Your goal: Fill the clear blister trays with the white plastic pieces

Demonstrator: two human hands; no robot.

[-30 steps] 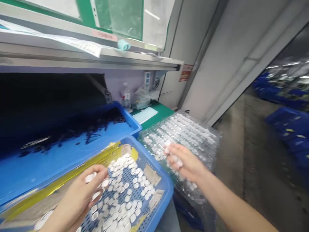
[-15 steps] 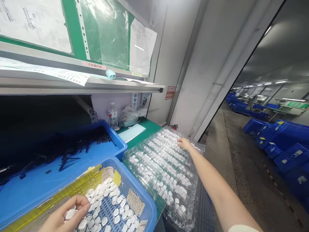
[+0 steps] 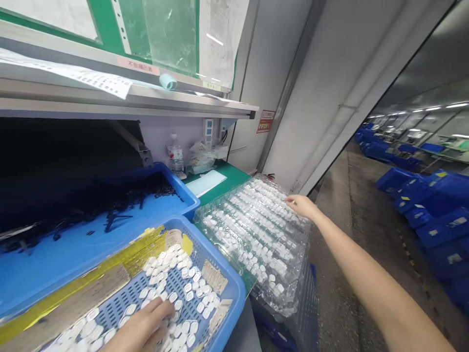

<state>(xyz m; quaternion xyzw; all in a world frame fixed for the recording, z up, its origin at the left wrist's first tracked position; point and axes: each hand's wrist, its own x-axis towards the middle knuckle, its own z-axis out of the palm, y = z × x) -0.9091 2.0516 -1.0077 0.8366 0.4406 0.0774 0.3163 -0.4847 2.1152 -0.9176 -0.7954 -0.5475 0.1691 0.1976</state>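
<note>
My left hand (image 3: 148,322) reaches down into a blue perforated basket (image 3: 234,288), its fingers together and curled among loose small white rounded-square plastic pieces (image 3: 194,330). Its fingertips are hidden, so I cannot make out what they hold. My right hand (image 3: 301,205) is over the far right side of a clear plastic tray (image 3: 289,305), thumb and fingers pinched on a small white plastic piece, of which only a bit shows. Rows of similar white pieces lie in the tray's compartments.
A larger blue bin (image 3: 73,266) with black slender parts stands behind the basket. A water bottle (image 3: 175,154), a plastic bag (image 3: 201,156) and a pale blue sheet (image 3: 207,183) sit on the green tabletop (image 3: 234,171). A shelf (image 3: 183,105) overhangs the bin.
My left hand has moved right and deeper into the basket's white pieces, and the white piece seen in it is hidden now. My right hand has shifted toward the tray's right edge. The view has tilted down.
</note>
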